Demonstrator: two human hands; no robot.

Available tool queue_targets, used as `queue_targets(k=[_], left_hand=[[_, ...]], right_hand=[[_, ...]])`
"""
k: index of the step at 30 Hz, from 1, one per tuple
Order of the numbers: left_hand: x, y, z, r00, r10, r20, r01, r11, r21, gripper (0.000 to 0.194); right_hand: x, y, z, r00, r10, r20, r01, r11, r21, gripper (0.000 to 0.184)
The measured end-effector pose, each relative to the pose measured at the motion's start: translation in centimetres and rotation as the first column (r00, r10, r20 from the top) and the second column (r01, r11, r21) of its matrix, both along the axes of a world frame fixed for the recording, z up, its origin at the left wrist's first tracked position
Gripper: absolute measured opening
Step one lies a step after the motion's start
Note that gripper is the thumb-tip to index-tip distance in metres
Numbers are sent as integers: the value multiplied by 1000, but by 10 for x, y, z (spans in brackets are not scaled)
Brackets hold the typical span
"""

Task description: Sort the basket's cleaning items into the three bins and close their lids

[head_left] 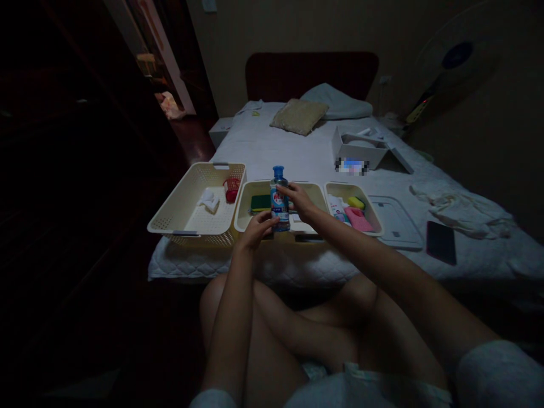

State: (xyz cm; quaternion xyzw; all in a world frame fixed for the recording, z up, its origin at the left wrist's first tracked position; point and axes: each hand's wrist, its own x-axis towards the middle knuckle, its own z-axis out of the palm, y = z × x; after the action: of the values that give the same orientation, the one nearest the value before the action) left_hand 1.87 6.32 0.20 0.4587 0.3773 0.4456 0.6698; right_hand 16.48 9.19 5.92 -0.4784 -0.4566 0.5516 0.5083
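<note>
A clear bottle of blue liquid with a blue cap (278,171) stands upright between my two hands, its label facing me. My left hand (256,229) grips it low on the left side. Higher up, my right hand (300,199) holds it from the right with fingers across the label. Behind and below the bottle is the middle cream basket (241,211), with a green scouring pad (260,203) inside. To the left, a larger cream basket (170,212) holds a white crumpled cloth (209,200) and a red basket-like item (232,190).
A small basket (379,231) at right holds a pink cloth (357,219), a yellow sponge (356,202) and a white packet (337,207). Beyond it lie a flat lid (403,224), a dark phone or tablet (441,242) and a crumpled cloth (467,212). A white box (361,150) sits farther back.
</note>
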Motion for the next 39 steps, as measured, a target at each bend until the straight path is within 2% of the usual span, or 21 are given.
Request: queue_targets(k=[6, 12, 17, 23, 29, 33, 39], left_hand=[[0, 1, -6, 996, 81, -26, -82, 997, -8, 45], [-1, 0, -6, 997, 59, -51, -61, 998, -33, 46], [0, 1, -9, 997, 35, -75, -37, 999, -25, 47], [-3, 0, -5, 993, 27, -117, -27, 1000, 2, 45], [-6, 5, 0, 974, 168, -151, -155, 983, 96, 47], [-9, 16, -6, 959, 201, -202, -158, 964, 212, 43], [-19, 30, -14, 951, 197, -237, -142, 963, 230, 43]], right_hand=[[4, 6, -4, 997, 80, 2, -80, 997, -3, 36], [20, 19, -3, 994, -12, -107, 4, 998, -68, 37], [18, 18, -5, 999, 44, -10, -44, 998, -45, 37], [9, 15, -6, 999, -13, 38, 15, 999, -43, 35], [3, 24, -2, 996, -77, 42, 76, 997, 24, 34], [-7, 31, 4, 988, -51, 144, 38, 995, 90, 34], [-19, 43, 5, 964, 23, 266, -59, 990, 127, 34]])
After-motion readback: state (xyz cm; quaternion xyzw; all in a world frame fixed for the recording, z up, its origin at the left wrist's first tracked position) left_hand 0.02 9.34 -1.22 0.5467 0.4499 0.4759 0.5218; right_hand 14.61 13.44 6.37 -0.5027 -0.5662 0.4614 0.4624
